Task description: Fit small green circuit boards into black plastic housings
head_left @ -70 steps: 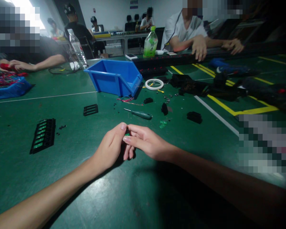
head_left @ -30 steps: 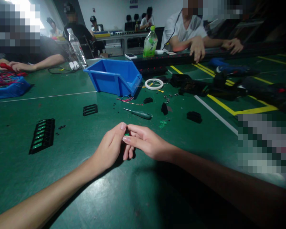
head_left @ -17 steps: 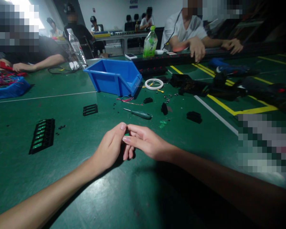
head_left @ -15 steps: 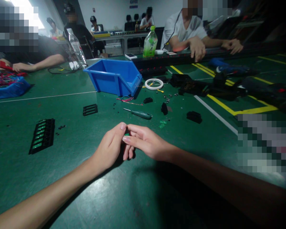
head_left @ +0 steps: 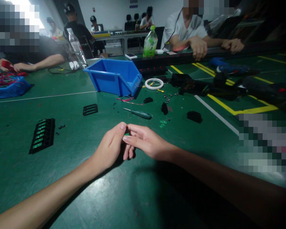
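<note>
My left hand (head_left: 110,144) and my right hand (head_left: 149,142) meet over the green tabletop, fingers curled toward each other. Between their fingertips shows a sliver of a small green circuit board (head_left: 127,134); most of it is hidden, and a dark part seems to sit beside it. Both hands are closed on this piece. Just beyond them lies a screwdriver (head_left: 141,114) with a green handle. Small green boards (head_left: 163,124) rest to the right of it. On the left is a black frame (head_left: 42,136) with several green boards in a row, and a slotted black frame (head_left: 90,109) lies farther back.
A blue bin (head_left: 109,79) stands behind the screwdriver, with a white ring of tape (head_left: 154,84) beside it. Black plastic parts (head_left: 194,116) and small screws (head_left: 168,98) are scattered to the right. Bottles (head_left: 150,43) stand farther back, and co-workers sit across the table.
My hands and the piece between them have hardly moved. At the far left, a co-worker's hand with a red item has shifted slightly.
</note>
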Demonstrator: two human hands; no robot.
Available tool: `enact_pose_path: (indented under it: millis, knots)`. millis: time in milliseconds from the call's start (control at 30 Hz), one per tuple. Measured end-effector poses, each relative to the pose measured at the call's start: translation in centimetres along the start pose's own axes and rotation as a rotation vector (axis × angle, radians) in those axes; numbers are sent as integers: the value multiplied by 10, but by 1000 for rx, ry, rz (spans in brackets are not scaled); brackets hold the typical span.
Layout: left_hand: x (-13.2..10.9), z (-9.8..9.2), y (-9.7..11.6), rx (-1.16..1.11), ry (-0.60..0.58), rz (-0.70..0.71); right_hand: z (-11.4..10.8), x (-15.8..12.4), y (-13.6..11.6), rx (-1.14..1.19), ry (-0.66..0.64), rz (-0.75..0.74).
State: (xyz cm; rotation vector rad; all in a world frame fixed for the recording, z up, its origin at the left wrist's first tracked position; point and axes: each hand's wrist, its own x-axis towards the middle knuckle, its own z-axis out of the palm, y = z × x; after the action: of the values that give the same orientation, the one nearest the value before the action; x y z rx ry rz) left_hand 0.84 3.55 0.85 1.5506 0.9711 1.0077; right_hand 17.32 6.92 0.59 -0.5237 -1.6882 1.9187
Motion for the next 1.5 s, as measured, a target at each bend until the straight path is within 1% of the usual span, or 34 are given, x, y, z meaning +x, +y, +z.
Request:
enact_pose_path:
  millis: [367,533,700,867,1067,1500]
  knots:
    - [1,0,-1,-8,7,-21,1,0,-1,4,-2,-12]
    - [1,0,-1,-13,4,-31,0,0,0,-1,0,7]
    - [2,1,-1,4,12,-17,0,1,-1,-3,-2,5]
    - [1,0,-2,-10,5,-42,0,1,0,-10,-1,-2]
    - [0,-1,0,16,12,-21,0,0,-1,-2,-6,10]
    - [-1,1,-3,-49,1,-55,-1,0,1,14,-20,4]
